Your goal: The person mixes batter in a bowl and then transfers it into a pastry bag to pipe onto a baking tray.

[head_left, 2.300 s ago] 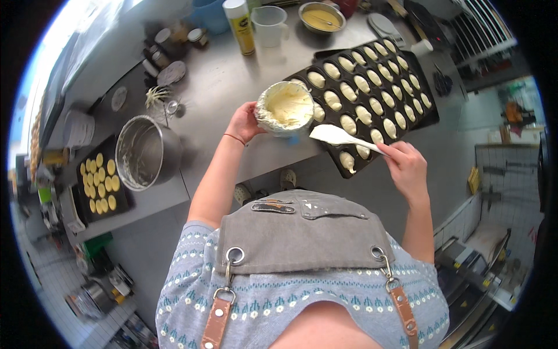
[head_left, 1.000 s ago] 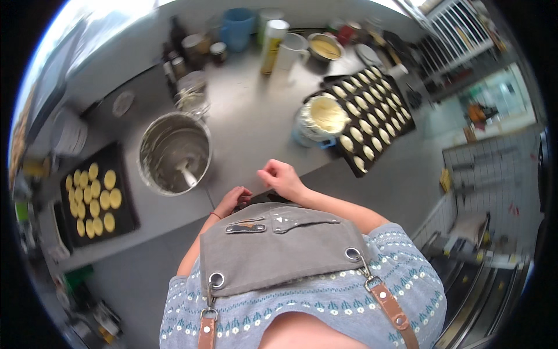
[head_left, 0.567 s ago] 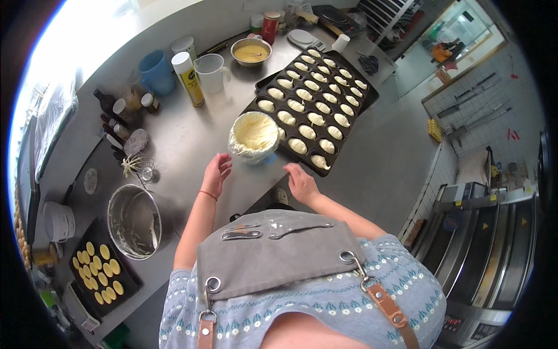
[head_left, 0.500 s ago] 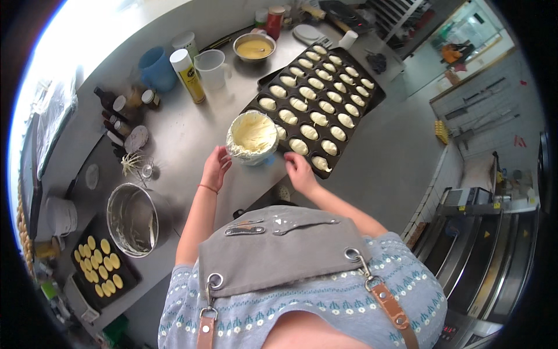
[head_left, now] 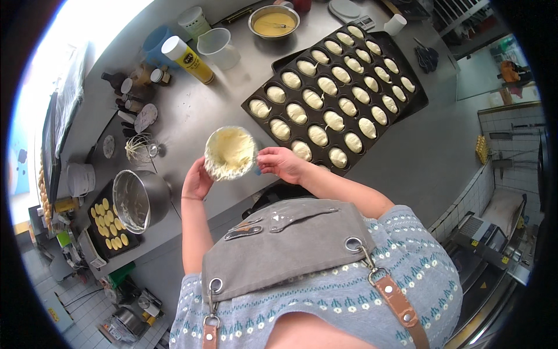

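Note:
A round container (head_left: 232, 152) of pale, thick batter sits just in front of me, its rim smeared and wrapped in what looks like thin plastic. My left hand (head_left: 198, 179) cups its left side, the fingers partly hidden behind it. At the right edge, my right hand (head_left: 281, 164) has its fingers closed against the rim, near a small blue patch on the side. Beyond my right hand lies a dark moulded baking tray (head_left: 289, 98), its oval cups filled with the same pale batter.
Left of me stand a metal mixing bowl (head_left: 139, 200), a tray of small yellow oval cakes (head_left: 110, 225) and a whisk (head_left: 138, 148). Toward the back are a yellow spray can (head_left: 195, 65), a clear jug (head_left: 218, 49), a bowl of yellow liquid (head_left: 274, 24) and a scale (head_left: 347, 10).
The batter container has moved left, away from the moulded tray. My right hand has come off the tray's edge to the container's rim, and my left hand now holds its side.

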`<move>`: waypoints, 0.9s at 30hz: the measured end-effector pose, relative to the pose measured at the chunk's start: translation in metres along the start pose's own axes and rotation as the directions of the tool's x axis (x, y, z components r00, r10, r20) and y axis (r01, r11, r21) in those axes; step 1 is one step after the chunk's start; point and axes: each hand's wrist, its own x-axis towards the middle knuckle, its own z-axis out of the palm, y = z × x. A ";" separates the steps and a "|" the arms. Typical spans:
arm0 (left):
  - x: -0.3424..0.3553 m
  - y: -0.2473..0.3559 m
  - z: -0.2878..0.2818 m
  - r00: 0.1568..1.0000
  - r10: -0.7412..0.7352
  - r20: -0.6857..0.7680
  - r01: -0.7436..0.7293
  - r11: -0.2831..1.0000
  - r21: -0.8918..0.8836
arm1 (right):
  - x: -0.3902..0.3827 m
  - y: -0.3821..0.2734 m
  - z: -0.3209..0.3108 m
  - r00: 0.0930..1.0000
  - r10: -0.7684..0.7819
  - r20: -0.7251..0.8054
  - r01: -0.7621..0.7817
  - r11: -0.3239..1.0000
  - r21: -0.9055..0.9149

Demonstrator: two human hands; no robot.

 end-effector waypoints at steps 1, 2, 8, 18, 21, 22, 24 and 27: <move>-0.010 0.000 -0.013 0.999 -0.032 -0.024 0.032 0.999 -0.003 | 0.004 0.003 -0.001 1.000 -0.001 0.017 0.002 1.000 -0.031; -0.017 0.000 -0.023 0.997 -0.069 -0.044 0.069 0.998 -0.003 | 0.007 0.004 -0.001 1.000 -0.006 0.028 0.008 0.998 -0.059; -0.057 0.011 -0.034 0.989 -0.133 0.067 0.095 0.911 0.401 | 0.016 0.010 0.013 0.999 0.001 -0.038 -0.002 1.000 -0.017; -0.019 -0.007 -0.049 0.980 0.073 0.185 -0.084 0.995 0.050 | -0.005 0.024 0.052 0.934 -0.345 -0.093 0.310 0.912 -0.270; -0.021 0.001 -0.036 0.964 0.168 0.208 -0.180 0.983 0.037 | -0.011 0.022 0.063 0.930 -0.354 -0.100 0.318 0.910 -0.264; -0.023 0.005 -0.032 0.949 0.201 0.242 -0.217 0.975 0.042 | -0.008 0.021 0.067 0.927 -0.359 -0.112 0.324 0.914 -0.245; -0.027 0.018 -0.030 0.940 0.280 0.195 -0.283 0.959 -0.011 | -0.004 0.018 0.077 0.921 -0.368 -0.127 0.347 0.923 -0.165; -0.039 0.044 -0.030 0.846 0.432 0.313 -0.463 0.886 0.030 | -0.016 -0.003 0.098 0.925 -0.371 -0.083 0.369 0.929 -0.040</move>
